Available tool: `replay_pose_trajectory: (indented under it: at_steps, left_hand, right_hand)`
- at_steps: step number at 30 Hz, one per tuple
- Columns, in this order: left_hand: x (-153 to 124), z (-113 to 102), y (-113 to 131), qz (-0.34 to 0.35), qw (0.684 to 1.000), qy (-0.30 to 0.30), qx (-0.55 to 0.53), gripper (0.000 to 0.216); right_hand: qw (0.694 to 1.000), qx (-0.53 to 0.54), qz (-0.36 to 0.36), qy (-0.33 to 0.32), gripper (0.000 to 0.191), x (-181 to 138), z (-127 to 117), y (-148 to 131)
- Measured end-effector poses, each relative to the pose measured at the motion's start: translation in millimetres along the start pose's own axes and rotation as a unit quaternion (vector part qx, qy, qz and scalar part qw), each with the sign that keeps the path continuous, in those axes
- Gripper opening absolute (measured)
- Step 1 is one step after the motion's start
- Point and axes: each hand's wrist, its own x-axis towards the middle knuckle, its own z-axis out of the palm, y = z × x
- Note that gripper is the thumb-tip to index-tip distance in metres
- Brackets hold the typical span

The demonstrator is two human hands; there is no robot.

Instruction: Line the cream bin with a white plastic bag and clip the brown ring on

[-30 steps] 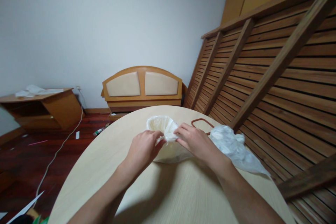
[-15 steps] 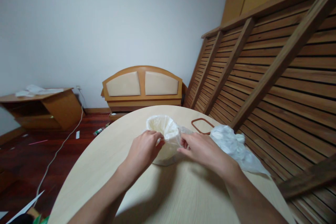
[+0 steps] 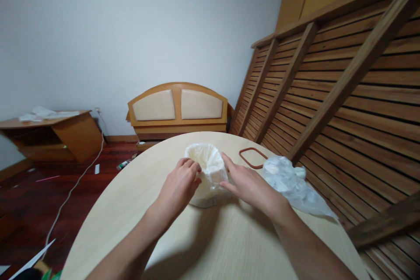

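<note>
Pinching the near-left rim of the white bag (image 3: 210, 175), the left hand (image 3: 179, 187) has its grip pressed together on the plastic. The right hand (image 3: 247, 183) lies spread flat against the bag's right side. The bag stands on the worktop (image 3: 226, 238), with bare wood in front of it and crumpled plastic (image 3: 290, 179) to its right.

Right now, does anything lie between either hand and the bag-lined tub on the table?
Nothing visible does. The left hand curls over the near rim of the bag-lined tub, and the right hand lies flat against its right side. The crumpled plastic sits apart, right of it on the table.
</note>
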Motion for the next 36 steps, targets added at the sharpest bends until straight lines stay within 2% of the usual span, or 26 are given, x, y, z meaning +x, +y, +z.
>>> replay_pose_trajectory:
  at_steps: [2, 5, 10, 14, 19, 23, 26, 29, 32, 36]
  left_hand:
    - [0, -1, 5, 0.015, 1.000, 0.018, 0.004, 0.033]
    - [0, -2, 12, 0.050, 0.998, 0.042, 0.009, 0.038]
    - [4, -2, 14, 0.033, 0.998, -0.029, 0.049, 0.019]
    - [3, -3, 10, 0.016, 0.998, -0.044, 0.041, 0.017]
    - [-2, -3, 9, 0.019, 0.999, -0.026, 0.022, 0.018]
    - [-5, -6, 18, 0.011, 1.000, 0.024, 0.008, 0.031]
    - [-5, -7, 24, -0.011, 0.999, 0.041, 0.019, 0.032]
    - [-3, -6, 23, -0.027, 0.998, 0.027, 0.039, 0.026]
    - [-2, -5, 19, -0.024, 0.998, 0.004, 0.052, 0.018]
    - [-1, -3, 15, -0.023, 0.998, -0.001, 0.050, 0.015]
  right_hand:
    - [1.000, 0.018, 0.016, -0.020, 0.097, -3, -2, 1]
    - [0.999, 0.025, 0.024, -0.016, 0.098, -6, -9, 3]
    - [0.999, 0.009, 0.035, -0.027, 0.090, -5, -17, 3]
    - [0.999, 0.027, 0.022, -0.040, 0.089, -2, -8, 0]
    - [0.998, 0.038, 0.033, -0.042, 0.092, -3, 8, 1]
    - [0.996, 0.049, 0.049, -0.062, 0.075, -6, 13, 3]
    - [0.996, 0.028, 0.077, -0.039, 0.057, -7, 21, 0]
    - [0.994, 0.008, 0.107, 0.003, 0.058, -9, 37, -4]
    - [0.995, 0.004, 0.088, 0.052, 0.058, -16, 57, 1]
    - [0.994, -0.010, 0.074, 0.076, 0.043, -27, 73, 18]
